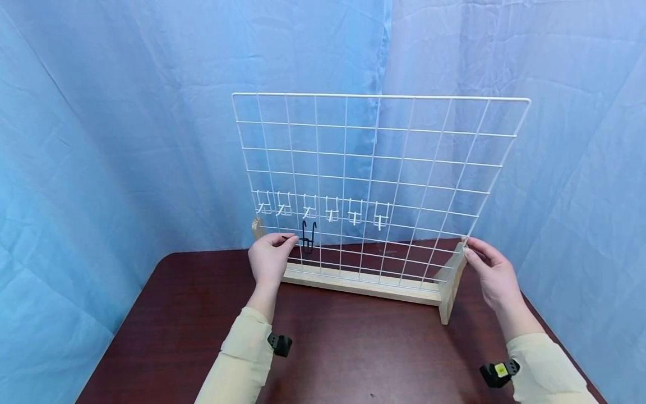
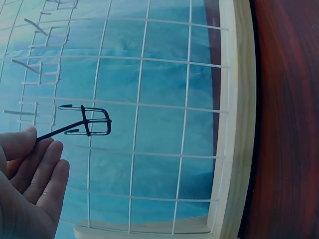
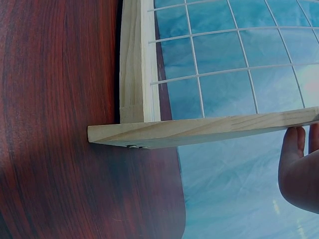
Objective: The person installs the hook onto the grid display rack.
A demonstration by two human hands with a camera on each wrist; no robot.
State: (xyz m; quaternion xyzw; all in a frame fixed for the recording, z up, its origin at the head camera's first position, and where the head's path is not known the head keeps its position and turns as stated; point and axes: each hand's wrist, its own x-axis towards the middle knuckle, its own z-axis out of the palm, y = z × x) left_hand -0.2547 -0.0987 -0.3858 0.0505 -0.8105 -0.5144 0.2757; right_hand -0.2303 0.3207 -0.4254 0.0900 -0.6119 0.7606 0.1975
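My left hand [image 1: 270,261] pinches the stem of a black wire hook [image 1: 308,241] between thumb and fingers. In the left wrist view, the two prongs of the black hook [image 2: 85,122] point toward the row of white hooks, close to the grid; contact is unclear. Several white hooks [image 1: 380,222] hang in a row on the white wire grid [image 1: 381,96], above the black one. The grid stands tilted in a pale wooden stand [image 1: 353,285]. On the right, my right hand [image 1: 497,278] holds the upper end of the stand's side piece [image 1: 449,294] with thumb and fingertips.
The stand rests on a dark red-brown wooden table [image 1: 353,348]. Blue cloth [image 1: 151,112] hangs behind and on both sides. A small black device sits on each wrist. Screw heads show on the side piece [image 3: 164,135] low down.
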